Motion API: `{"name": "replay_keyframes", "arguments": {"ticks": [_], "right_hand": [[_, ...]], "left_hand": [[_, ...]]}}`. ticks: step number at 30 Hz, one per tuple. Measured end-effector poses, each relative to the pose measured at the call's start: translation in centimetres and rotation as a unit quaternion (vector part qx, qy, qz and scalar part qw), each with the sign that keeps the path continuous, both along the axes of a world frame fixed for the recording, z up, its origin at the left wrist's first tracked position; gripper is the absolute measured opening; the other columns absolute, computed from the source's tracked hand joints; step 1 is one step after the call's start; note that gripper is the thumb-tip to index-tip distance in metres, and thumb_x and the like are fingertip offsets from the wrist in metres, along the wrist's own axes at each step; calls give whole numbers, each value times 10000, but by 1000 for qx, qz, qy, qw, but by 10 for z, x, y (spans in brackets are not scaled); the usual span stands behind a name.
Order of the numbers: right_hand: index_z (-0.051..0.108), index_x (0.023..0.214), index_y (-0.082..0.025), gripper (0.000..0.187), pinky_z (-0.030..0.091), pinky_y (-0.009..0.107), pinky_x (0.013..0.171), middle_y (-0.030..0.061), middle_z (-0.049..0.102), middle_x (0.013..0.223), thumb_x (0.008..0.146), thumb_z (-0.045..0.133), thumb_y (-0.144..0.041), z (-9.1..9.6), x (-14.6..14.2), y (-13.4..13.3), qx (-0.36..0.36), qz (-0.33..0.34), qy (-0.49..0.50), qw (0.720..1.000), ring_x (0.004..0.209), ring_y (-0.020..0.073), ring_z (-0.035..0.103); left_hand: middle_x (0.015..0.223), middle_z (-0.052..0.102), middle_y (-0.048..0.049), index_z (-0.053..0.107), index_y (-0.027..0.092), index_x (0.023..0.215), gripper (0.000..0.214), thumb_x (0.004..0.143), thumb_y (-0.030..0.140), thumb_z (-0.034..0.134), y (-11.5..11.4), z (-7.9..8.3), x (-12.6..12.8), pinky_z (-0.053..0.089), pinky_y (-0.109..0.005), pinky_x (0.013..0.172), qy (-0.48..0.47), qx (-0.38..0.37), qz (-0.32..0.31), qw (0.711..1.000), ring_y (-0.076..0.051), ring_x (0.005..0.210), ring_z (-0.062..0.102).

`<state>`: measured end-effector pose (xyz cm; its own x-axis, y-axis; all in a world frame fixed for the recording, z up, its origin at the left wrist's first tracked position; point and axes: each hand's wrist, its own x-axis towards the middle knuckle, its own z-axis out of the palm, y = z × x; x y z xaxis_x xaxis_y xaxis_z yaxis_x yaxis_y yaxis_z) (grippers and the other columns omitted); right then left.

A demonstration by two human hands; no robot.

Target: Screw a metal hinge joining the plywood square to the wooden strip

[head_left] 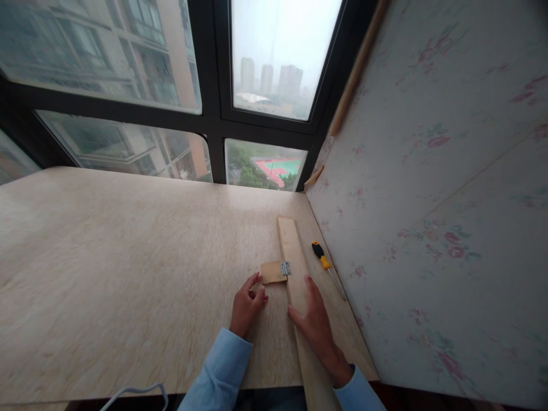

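A long pale wooden board (290,237) lies lengthwise on the stone-like sill and runs past its front edge. A metal hinge (285,268) joins its left side to a small wooden block (273,272), which lies flat. My right hand (314,319) is closed across the board below the hinge, thumb on the left edge and fingers along the right. Beside the block's left end is my left hand (249,302), its fingers bent but apart, with nothing visible between them. The index fingertip is at the block's corner; whether it touches is unclear.
A screwdriver (322,257) with a black and yellow handle lies between the board and the flowered wall (428,200). Dark-framed windows (217,114) rise behind the sill (128,274). A white cable (141,390) loops at the front edge.
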<state>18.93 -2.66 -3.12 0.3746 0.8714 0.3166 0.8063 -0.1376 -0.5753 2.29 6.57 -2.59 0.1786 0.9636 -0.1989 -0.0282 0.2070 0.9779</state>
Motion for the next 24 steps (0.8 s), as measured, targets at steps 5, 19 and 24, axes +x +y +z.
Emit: {"name": "replay_keyframes", "arguments": {"ticks": [5,19,24], "right_hand": [[287,1491,-147,796,348,493,1132,168,415,1495,763,594,-244,1,13,5,-2,-24,5,1000,1390,310,386],[393,1434,-126,727,285,544,1158,206,332,1539,818,617,-440,5,37,7,-56,5,-17,998,1440,350,288],[541,1343,-140,589,294,512,1164,177,371,1532,817,630,-389,46,14,7,-91,101,1,991,1433,320,318]], "left_hand": [[1295,616,-188,590,114,1211,441,794,250,638,0,-5,0,606,-292,607,16,25,-5,1000,-153,643,706],[1044,719,-122,649,148,1025,341,763,352,571,-5,-4,0,585,-308,582,72,89,0,993,-180,621,697],[996,724,-109,653,153,997,335,755,370,572,-5,-4,0,572,-299,565,65,87,0,994,-175,604,685]]}}
